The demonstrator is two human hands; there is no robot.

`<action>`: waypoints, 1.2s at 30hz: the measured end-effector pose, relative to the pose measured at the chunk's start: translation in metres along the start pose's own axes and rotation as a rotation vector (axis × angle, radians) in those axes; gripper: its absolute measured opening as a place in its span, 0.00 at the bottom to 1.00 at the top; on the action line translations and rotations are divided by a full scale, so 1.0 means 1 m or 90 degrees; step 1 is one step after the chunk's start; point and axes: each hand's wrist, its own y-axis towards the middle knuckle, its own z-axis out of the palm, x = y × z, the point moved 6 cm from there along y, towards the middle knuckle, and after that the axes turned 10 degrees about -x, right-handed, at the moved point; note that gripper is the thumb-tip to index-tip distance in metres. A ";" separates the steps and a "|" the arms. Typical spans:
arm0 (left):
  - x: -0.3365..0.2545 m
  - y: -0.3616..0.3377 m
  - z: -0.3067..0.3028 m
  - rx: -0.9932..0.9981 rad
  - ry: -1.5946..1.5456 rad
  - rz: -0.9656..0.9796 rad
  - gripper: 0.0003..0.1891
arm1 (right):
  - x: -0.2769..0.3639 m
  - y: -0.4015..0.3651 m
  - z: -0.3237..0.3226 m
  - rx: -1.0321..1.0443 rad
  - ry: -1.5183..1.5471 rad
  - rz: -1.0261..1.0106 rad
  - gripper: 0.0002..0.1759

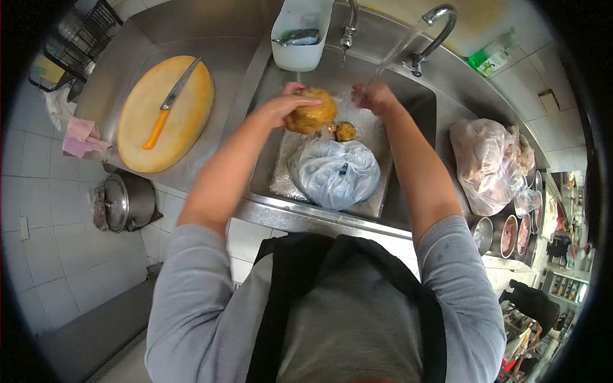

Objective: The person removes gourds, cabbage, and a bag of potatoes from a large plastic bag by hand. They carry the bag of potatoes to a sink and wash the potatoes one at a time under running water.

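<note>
My left hand (pixel 285 105) is closed around a large, wet, yellow-brown potato (pixel 313 112), held over the sink (pixel 412 102). Under the stream from the running tap (pixel 440 16) is my right hand (pixel 375 97), its fingers curled and smeared by motion and water. No object shows clearly in it. A smaller potato (pixel 345 132) lies in the sink below the hands. Nearer to me is a knotted whitish plastic bag (pixel 337 173), its contents hidden.
To the left, a knife (pixel 167 108) with an orange handle lies on a round cutting board (pixel 137 124). A white plastic container (pixel 287 60) stands at the sink's back edge beside a second tap (pixel 348 32). On the right are a large filled plastic bag (pixel 483 166) and several metal pots (pixel 507 236).
</note>
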 end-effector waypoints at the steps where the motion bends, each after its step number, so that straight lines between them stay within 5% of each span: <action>1: -0.012 -0.007 -0.024 -0.016 0.102 0.042 0.37 | -0.025 0.021 0.003 0.016 -0.198 -0.109 0.09; 3: -0.048 -0.048 -0.063 -0.023 0.104 0.066 0.42 | -0.104 0.085 0.022 0.015 -0.704 -0.529 0.13; 4: -0.058 -0.052 -0.090 -0.043 0.109 0.099 0.42 | -0.157 0.131 0.029 -0.007 -0.792 -0.591 0.14; 6: -0.071 -0.051 -0.131 -0.123 0.129 0.146 0.41 | -0.166 0.096 0.013 -0.132 -0.481 -0.081 0.32; 9: -0.086 -0.035 -0.193 -0.285 0.210 0.203 0.38 | -0.205 0.101 0.028 -0.048 -0.599 -0.118 0.50; 13: -0.079 0.027 -0.225 -0.422 0.360 0.274 0.36 | -0.289 0.152 0.061 0.010 -0.824 -0.172 0.52; 18: -0.071 0.102 -0.211 -0.573 0.390 0.327 0.38 | -0.270 0.137 0.065 -0.061 -0.813 -0.070 0.41; 21: -0.048 0.156 -0.219 -0.634 0.438 0.345 0.36 | -0.238 0.116 0.050 -0.175 -0.695 -0.034 0.35; 22: -0.048 0.161 -0.212 -0.674 0.559 0.436 0.35 | -0.240 0.111 0.036 -0.272 -0.582 -0.040 0.34; 23: -0.039 0.172 -0.222 -0.639 0.363 0.386 0.33 | -0.241 0.104 0.020 -0.364 -0.466 -0.047 0.32; 24: -0.045 0.166 -0.222 -0.596 0.170 0.334 0.31 | -0.238 0.106 0.013 -0.311 -0.267 -0.320 0.29; 26: -0.052 0.149 -0.221 -0.560 0.025 0.335 0.25 | -0.201 0.063 0.015 -0.148 0.000 -0.139 0.26; 30: -0.063 0.048 -0.186 -0.576 0.118 0.521 0.06 | -0.172 -0.038 0.071 0.032 0.331 0.143 0.21; 31: -0.055 0.020 -0.141 -0.396 -0.025 0.605 0.04 | -0.160 -0.064 0.090 0.061 0.389 0.218 0.19; 33: -0.021 -0.009 -0.062 -0.258 0.067 0.569 0.06 | -0.112 -0.092 0.113 0.042 0.453 0.164 0.16; 36: 0.018 -0.007 0.033 -0.066 -0.083 0.239 0.20 | -0.049 -0.083 0.098 -0.049 0.444 0.052 0.14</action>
